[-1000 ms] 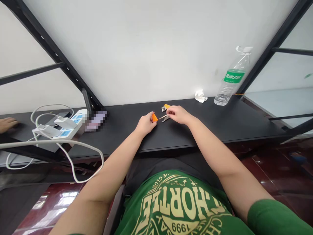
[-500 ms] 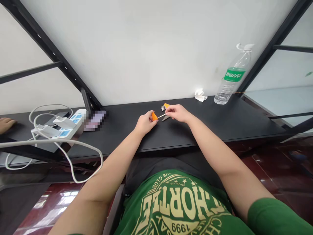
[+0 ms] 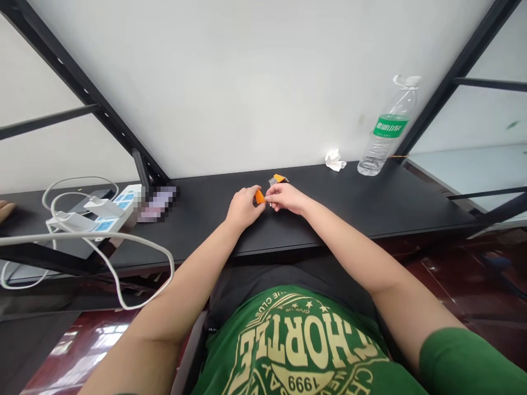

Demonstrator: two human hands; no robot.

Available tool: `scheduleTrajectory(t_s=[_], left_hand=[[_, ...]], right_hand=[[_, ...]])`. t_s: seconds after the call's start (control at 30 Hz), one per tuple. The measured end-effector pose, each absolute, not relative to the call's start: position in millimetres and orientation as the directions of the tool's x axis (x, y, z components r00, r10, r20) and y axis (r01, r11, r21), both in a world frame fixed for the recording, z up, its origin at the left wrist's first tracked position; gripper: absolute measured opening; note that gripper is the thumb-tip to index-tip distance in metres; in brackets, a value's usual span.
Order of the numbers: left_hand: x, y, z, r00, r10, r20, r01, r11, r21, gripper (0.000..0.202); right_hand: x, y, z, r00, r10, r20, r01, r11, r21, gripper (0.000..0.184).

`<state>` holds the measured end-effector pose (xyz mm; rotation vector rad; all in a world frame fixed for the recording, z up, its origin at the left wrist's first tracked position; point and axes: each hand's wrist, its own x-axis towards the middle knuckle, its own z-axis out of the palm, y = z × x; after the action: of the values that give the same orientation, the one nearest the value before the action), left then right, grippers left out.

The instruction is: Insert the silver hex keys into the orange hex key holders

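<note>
My left hand [image 3: 242, 207] is closed around a small orange piece [image 3: 259, 197], whose flat face shows between thumb and fingers. Right beside it, the fingers of my right hand [image 3: 284, 197] pinch together at the orange piece's edge. They hold a thin metal rod, now mostly covered by the fingers. Just behind my right hand, an orange and black holder [image 3: 280, 178] lies on the black table [image 3: 206, 211], with a row of thin metal prongs [image 3: 273, 180] at its left side. A small metal part on the table is hidden under my right hand.
A clear water bottle [image 3: 381, 131] with a green label stands at the back right, near a crumpled tissue [image 3: 335, 160]. To the left are a blurred-out phone [image 3: 158, 203], a power strip [image 3: 127, 206] and looping white cables [image 3: 168, 258]. Another person's hand [image 3: 6, 209] shows at the far left.
My right hand has moved left, closing the gap to the orange piece in my left hand. The rod between them is now mostly covered. The other person's hand has slid left in view.
</note>
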<state>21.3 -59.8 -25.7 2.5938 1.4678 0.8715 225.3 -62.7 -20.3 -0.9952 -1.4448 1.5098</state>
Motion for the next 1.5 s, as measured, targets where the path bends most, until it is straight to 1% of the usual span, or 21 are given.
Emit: scheduleTrajectory(t_s=[0.1, 0.17, 0.23, 0.37, 0.43, 0.5, 0.57, 0.63, 0.67, 0.73, 0.8, 0.87, 0.93, 1.0, 1.03, 1.07, 1.17, 1.27, 1.37, 1.43, 1.5], left_hand=[[22, -61, -25, 0.372, 0.813, 0.448, 0.79, -0.531, 0.306, 0.046], [22, -63, -23, 0.333, 0.835, 0.437, 0.801, -0.495, 0.336, 0.045], [22, -64, -22, 0.311, 0.847, 0.43, 0.802, -0.477, 0.36, 0.044], [22, -64, -22, 0.326, 0.841, 0.431, 0.797, -0.49, 0.354, 0.045], [21, -64, -23, 0.33, 0.84, 0.431, 0.802, -0.49, 0.342, 0.046], [20, -63, -24, 0.32, 0.843, 0.432, 0.806, -0.482, 0.343, 0.046], [19, -61, -25, 0.312, 0.844, 0.436, 0.799, -0.482, 0.359, 0.047], [18, -60, -26, 0.307, 0.844, 0.44, 0.788, -0.485, 0.379, 0.046], [18, -60, -26, 0.307, 0.844, 0.439, 0.783, -0.486, 0.388, 0.046], [18, -59, -27, 0.306, 0.846, 0.437, 0.779, -0.486, 0.396, 0.046], [18, -58, -27, 0.302, 0.85, 0.432, 0.778, -0.482, 0.404, 0.046], [17, -57, -27, 0.301, 0.854, 0.424, 0.775, -0.478, 0.413, 0.046], [17, -57, -27, 0.304, 0.856, 0.419, 0.773, -0.479, 0.416, 0.046], [16, -57, -28, 0.309, 0.855, 0.418, 0.774, -0.481, 0.412, 0.047], [16, -56, -28, 0.31, 0.854, 0.418, 0.774, -0.482, 0.411, 0.047], [16, -56, -28, 0.311, 0.854, 0.417, 0.774, -0.482, 0.409, 0.048], [15, -56, -29, 0.318, 0.86, 0.399, 0.785, -0.475, 0.398, 0.05], [15, -55, -28, 0.328, 0.866, 0.377, 0.803, -0.466, 0.372, 0.051], [15, -55, -27, 0.335, 0.86, 0.385, 0.825, -0.465, 0.321, 0.049], [15, -56, -25, 0.344, 0.857, 0.385, 0.85, -0.458, 0.26, 0.047], [16, -58, -23, 0.361, 0.854, 0.375, 0.868, -0.455, 0.201, 0.045]], right_hand=[[224, -64, -20, -0.407, 0.912, -0.058, -0.109, -0.112, -0.988, 0.021], [226, -65, -18, -0.424, 0.904, -0.048, -0.149, -0.123, -0.981, 0.024], [228, -67, -17, -0.443, 0.895, -0.048, -0.144, -0.123, -0.982, 0.025], [224, -68, -17, -0.44, 0.896, -0.058, -0.036, -0.083, -0.996, 0.021], [223, -67, -17, -0.406, 0.914, -0.015, 0.057, 0.009, -0.998, 0.018], [229, -63, -19, -0.354, 0.932, 0.074, 0.184, 0.147, -0.972, 0.013], [240, -57, -20, -0.292, 0.935, 0.202, 0.359, 0.303, -0.883, 0.008], [255, -51, -22, -0.263, 0.909, 0.323, 0.586, 0.416, -0.695, 0.008], [262, -49, -22, -0.28, 0.902, 0.329, 0.671, 0.429, -0.605, 0.01], [272, -46, -21, -0.307, 0.912, 0.271, 0.778, 0.405, -0.48, 0.014], [277, -46, -20, -0.323, 0.928, 0.186, 0.831, 0.372, -0.414, 0.018], [276, -48, -18, -0.33, 0.934, 0.14, 0.861, 0.358, -0.36, 0.019], [272, -51, -15, -0.336, 0.932, 0.132, 0.883, 0.361, -0.3, 0.016], [268, -54, -13, -0.347, 0.93, 0.119, 0.896, 0.366, -0.253, 0.008], [266, -55, -11, -0.351, 0.931, 0.097, 0.897, 0.364, -0.252, 0.004], [265, -57, -10, -0.353, 0.933, 0.068, 0.894, 0.358, -0.269, 0.003], [262, -61, -9, -0.359, 0.933, -0.019, 0.868, 0.327, -0.374, 0.013], [262, -63, -10, -0.391, 0.92, -0.019, 0.808, 0.333, -0.487, 0.015], [263, -63, -12, -0.43, 0.9, 0.069, 0.69, 0.377, -0.618, 0.013], [264, -61, -14, -0.423, 0.89, 0.171, 0.598, 0.417, -0.684, 0.009], [265, -59, -15, -0.384, 0.879, 0.283, 0.52, 0.459, -0.72, 0.004]])
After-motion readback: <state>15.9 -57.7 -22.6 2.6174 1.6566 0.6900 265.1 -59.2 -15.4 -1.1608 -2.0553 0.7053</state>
